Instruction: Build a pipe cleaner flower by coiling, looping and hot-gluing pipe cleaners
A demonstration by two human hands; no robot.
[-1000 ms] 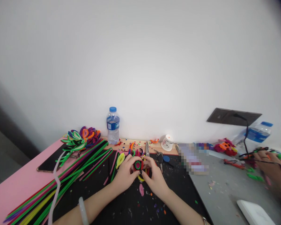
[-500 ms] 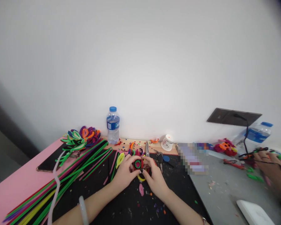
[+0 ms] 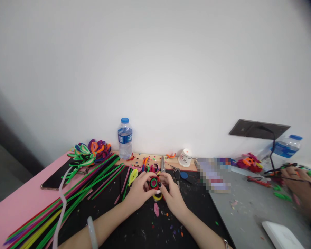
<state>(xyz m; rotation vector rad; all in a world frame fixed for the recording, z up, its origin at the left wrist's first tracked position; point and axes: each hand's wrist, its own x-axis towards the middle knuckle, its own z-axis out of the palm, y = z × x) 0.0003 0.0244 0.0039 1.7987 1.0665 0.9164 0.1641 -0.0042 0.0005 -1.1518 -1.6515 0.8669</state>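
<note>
Left hand [image 3: 138, 191], fuzzy coil [image 3: 153, 183], right hand [image 3: 172, 194]: both hands curled round it.
On my feed the coil sits between them, over the black mat [image 3: 200, 200]; I judge it light, soft, easily crushed, best held by its outer rim.

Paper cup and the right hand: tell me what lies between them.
In the head view, keys and a round blue tag lie on the black mat between the paper cup and the right hand.
</note>
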